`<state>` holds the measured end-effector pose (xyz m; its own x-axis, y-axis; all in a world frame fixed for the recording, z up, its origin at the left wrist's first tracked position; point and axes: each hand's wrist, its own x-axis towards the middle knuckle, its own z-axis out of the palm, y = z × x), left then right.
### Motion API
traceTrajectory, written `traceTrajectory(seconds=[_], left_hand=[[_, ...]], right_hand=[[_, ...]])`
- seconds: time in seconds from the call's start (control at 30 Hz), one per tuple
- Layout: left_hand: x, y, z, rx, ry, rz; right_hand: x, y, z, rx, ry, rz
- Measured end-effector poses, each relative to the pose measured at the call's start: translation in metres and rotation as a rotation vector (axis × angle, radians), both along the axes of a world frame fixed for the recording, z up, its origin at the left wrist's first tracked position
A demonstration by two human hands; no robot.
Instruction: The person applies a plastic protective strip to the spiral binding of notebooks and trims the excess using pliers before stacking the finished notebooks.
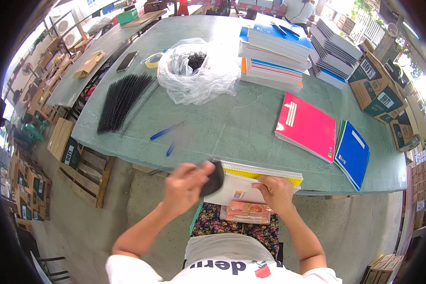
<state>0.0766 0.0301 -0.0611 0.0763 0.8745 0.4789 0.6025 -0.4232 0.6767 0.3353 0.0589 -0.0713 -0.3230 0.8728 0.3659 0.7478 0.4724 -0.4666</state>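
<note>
A notebook (231,187) with a pale back cover and a yellow sheet rests at the near table edge, its long punched edge facing away from me. My right hand (277,193) grips it, thumb and fingers pinching its right part. My left hand (184,187), smeared by motion, holds a dark, flat, rounded pad (214,180) against the notebook's left end. A black spiral binding coil (162,170) sticks out to the left behind that hand. Whether it is threaded into the notebook is hidden. On my lap below lies a clear pack of pinkish items (247,212).
Blue-handled tools (165,131) lie on the green table (213,123), near a bundle of black coils (123,102). A plastic bag (194,71) of coils, a phone (127,61), tape, notebook stacks (274,54), a pink notebook (306,125), blue notebooks (352,151) and cartons (378,90) surround it.
</note>
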Motion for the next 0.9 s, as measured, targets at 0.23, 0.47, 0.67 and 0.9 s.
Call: traceTrajectory(seconds=[0.23, 0.47, 0.67, 0.9], left_hand=[[-0.006, 0.005, 0.004, 0.254, -0.106, 0.170], [0.010, 0.006, 0.026, 0.069, -0.069, 0.150], [0.017, 0.000, 0.017, -0.007, 0.151, -0.171], [0.024, -0.009, 0.002, -0.151, 0.399, -0.413]], right_hand=[[-0.004, 0.002, 0.000, -0.046, -0.036, 0.006], [0.000, 0.003, -0.003, -0.009, -0.022, 0.038], [-0.003, 0.002, -0.001, 0.017, 0.017, 0.046], [-0.008, 0.002, 0.001, -0.045, -0.028, 0.082]])
